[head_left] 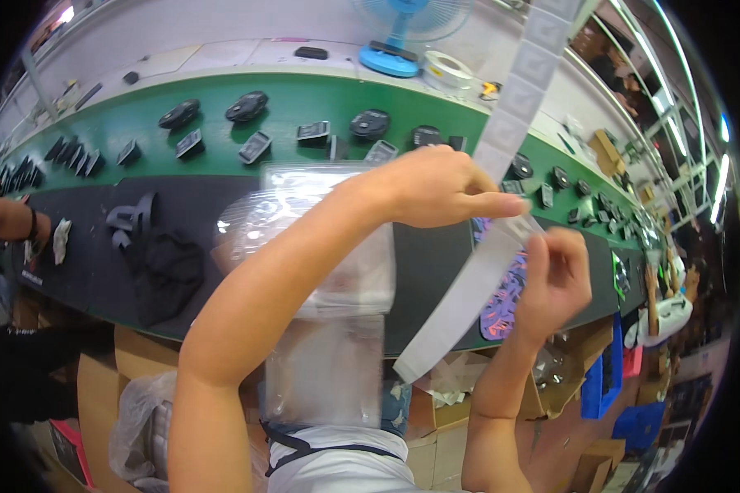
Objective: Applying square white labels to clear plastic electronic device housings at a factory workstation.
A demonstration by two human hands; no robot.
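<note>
A green work surface (pixel 288 103) spans beyond both hands, with a black mat (pixel 423 267) nearer the body. The label strip (pixel 466 304), pale and ribbon-like, is at the hands: the left hand (pixel 432 185) pinches it between thumb and fingers, while the right hand (pixel 557 275), curled just beside it, may or may not be nipping its edge; I cannot tell. The strip should be light and limp, apt to curl or crease (its lower end hangs free, below the left hand), so the edges near the fingertips look the best hold. Under the left forearm lie clear plastic bags (pixel 353 283), probably slippery. Below the right hand, an open carton (pixel 594 353) holds crumpled clear plastic (pixel 555 366); right of it stands a blue bin (pixel 600 374), contents too small to make out.
</note>
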